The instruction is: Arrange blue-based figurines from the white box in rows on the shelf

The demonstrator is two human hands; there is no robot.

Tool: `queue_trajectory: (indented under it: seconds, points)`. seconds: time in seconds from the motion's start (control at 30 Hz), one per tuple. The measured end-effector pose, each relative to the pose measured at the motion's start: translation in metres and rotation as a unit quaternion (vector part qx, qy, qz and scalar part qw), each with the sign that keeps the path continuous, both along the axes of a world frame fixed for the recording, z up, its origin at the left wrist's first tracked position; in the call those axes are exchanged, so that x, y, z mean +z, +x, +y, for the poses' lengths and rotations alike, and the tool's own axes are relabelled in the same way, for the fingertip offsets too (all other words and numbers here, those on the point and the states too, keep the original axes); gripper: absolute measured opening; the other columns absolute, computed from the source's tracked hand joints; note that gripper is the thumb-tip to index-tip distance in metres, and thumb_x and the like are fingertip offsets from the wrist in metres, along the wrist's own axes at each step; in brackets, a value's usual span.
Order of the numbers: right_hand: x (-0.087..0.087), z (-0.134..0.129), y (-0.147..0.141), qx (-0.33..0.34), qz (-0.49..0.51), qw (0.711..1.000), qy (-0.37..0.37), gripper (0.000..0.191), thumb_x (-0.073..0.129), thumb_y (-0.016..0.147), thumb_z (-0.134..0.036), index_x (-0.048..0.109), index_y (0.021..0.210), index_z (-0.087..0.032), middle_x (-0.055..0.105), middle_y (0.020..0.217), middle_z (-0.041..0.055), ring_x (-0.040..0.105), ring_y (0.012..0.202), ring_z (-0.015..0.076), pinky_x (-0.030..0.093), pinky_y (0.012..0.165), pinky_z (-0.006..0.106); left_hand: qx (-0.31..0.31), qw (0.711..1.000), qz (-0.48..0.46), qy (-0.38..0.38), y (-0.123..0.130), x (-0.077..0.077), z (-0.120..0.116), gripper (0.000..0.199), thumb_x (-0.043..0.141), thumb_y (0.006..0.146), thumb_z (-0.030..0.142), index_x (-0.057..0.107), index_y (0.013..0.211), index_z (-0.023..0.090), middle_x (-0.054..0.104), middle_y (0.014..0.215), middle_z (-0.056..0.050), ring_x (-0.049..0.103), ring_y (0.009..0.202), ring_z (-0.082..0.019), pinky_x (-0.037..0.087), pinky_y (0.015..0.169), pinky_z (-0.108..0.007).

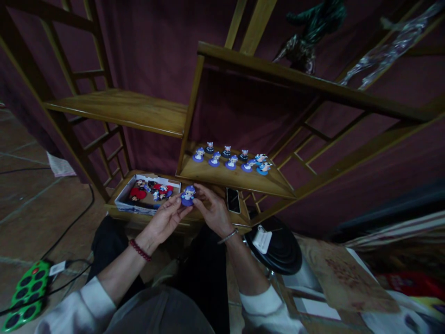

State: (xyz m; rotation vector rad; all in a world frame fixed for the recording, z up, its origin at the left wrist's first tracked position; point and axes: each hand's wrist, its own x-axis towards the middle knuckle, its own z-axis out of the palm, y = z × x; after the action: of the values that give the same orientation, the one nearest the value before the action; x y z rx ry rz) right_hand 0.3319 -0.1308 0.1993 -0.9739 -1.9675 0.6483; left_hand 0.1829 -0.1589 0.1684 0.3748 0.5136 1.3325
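A purple-haired figurine [188,195] on a round purple base is held between both hands, in front of the lower shelf. My left hand [167,219] grips its base from the left, and my right hand [212,209] holds it from the right with thumb and fingers. On the middle shelf [222,175] stand several small figurines in rows: purple-based ones [214,159] in front, dark ones [226,151] behind, and blue-based ones [263,168] at the right end. An open white box [121,205] with several mixed figurines lies left of my hands.
A phone [232,200] lies on the lower shelf, right of my hands. The higher left shelf [121,107] and wooden posts frame the area. A black round stool [278,246] stands at right; a green power strip [28,292] with cables lies on the floor at left.
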Motion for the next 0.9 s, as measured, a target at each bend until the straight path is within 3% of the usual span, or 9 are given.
queue_trajectory:
  seconds: [0.9]
  points:
    - [0.015, 0.004, 0.027, -0.109, 0.06, 0.992, 0.027, 0.019, 0.056, 0.079, -0.027, 0.063, 0.096, -0.021, 0.064, 0.092, 0.0045, 0.058, 0.085, 0.0167, 0.047, 0.079, 0.03, -0.016, 0.998, 0.063, 0.026, 0.041, 0.031, 0.02, 0.019, 0.06, 0.073, 0.008, 0.066, 0.09, 0.014, 0.066, 0.099, -0.005, 0.06, 0.091, -0.015, 0.048, 0.087, -0.031]
